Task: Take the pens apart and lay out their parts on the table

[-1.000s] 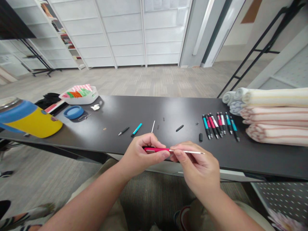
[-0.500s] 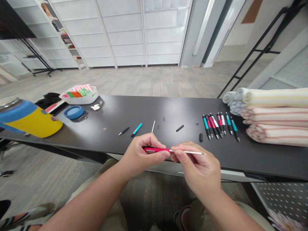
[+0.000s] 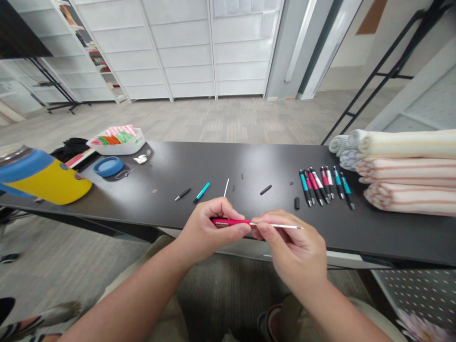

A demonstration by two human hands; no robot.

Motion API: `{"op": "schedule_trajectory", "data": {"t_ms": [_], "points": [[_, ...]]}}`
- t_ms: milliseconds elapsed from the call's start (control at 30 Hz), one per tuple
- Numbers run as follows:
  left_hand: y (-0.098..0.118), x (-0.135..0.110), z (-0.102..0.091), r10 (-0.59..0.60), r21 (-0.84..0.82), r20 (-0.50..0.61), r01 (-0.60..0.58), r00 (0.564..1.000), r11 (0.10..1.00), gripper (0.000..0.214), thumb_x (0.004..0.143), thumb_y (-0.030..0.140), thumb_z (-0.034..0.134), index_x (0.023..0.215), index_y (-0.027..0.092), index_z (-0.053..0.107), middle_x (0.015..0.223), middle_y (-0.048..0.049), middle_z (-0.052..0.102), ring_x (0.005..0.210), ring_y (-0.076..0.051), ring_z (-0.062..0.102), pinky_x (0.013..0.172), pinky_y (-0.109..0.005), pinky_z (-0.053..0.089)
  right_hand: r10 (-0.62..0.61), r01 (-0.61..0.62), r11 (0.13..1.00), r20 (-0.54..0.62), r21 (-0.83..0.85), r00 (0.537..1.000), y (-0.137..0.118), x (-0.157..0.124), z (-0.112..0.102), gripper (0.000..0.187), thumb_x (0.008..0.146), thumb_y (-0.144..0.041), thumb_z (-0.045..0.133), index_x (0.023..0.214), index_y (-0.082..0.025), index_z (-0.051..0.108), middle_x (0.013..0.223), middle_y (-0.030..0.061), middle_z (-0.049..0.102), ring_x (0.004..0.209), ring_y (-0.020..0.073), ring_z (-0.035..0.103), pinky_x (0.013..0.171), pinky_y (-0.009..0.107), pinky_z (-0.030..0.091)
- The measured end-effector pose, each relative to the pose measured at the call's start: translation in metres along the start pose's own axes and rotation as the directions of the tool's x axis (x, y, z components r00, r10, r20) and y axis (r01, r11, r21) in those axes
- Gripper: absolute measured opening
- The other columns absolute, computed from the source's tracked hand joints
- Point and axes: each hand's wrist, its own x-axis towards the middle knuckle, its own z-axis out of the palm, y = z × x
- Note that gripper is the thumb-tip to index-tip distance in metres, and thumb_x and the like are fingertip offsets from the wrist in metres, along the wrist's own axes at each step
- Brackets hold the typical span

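Pinching red barrel (image 3: 231, 222), left grip (image 3: 206, 228); white refill (image 3: 287, 226), right grip (image 3: 301, 249); over table's near edge (image 3: 356, 249).

Rolled towels (image 3: 409, 167) stacked; 1 white basket (image 3: 119, 149), 1 bottle (image 3: 48, 178).

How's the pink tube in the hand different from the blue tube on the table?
The left hand holds the pink tube; the blue tube lies on the table. The pink tube looks nearly level; the blue tube slants. A thin white stick lines up with the pink tube's end, but not the blue tube's. Both have a black end.
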Motion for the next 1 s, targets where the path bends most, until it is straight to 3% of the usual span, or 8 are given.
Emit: {"op": "schedule_trajectory", "data": {"t_ms": [533,833,1000], "points": [[-0.0007,-0.0006,-0.0001,-0.009,0.032,0.001,0.009,1.000,0.999,0.034,0.076,0.038,0.091,0.077,0.015,0.066,0.070,-0.0014,0.069,0.060,-0.011,0.062,0.058,-0.022,0.048,0.005,-0.005,1.000,-0.004,0.004,1.000,0.0015,0.0010,0.0035,0.017,0.093,-0.015,0.075,0.101,-0.029,0.080,0.092,0.0010,0.080,0.081,0.0171,0.075,0.073,0.029,0.062],[-0.0023,-0.0016,-0.0011,0.003,0.030,0.016,-0.003,1.000,1.000,0.033,0.077,0.037,0.090,0.078,0.015,0.066,0.071,-0.0010,0.069,0.058,-0.009,0.058,0.057,-0.019,0.045,0.280,-0.269,0.943,-0.028,0.197,0.960,0.0021,-0.0014,0.0055,0.017,0.085,-0.031,0.085,0.099,-0.025,0.076,0.078,0.0007,0.077,0.062,0.0157,0.073,0.059,0.024,0.062],[-0.0009,-0.0006,-0.0004,0.007,0.038,0.005,-0.007,1.000,0.999,0.034,0.077,0.039,0.090,0.078,0.015,0.066,0.070,-0.0015,0.069,0.059,-0.011,0.061,0.058,-0.022,0.048,0.256,-0.254,0.942,0.022,0.217,0.966,-0.0003,0.0002,0.0059,0.012,0.090,-0.033,0.081,0.087,-0.021,0.076,0.077,0.0031,0.076,0.063,0.0154,0.070,0.058,0.025,0.059]]}}
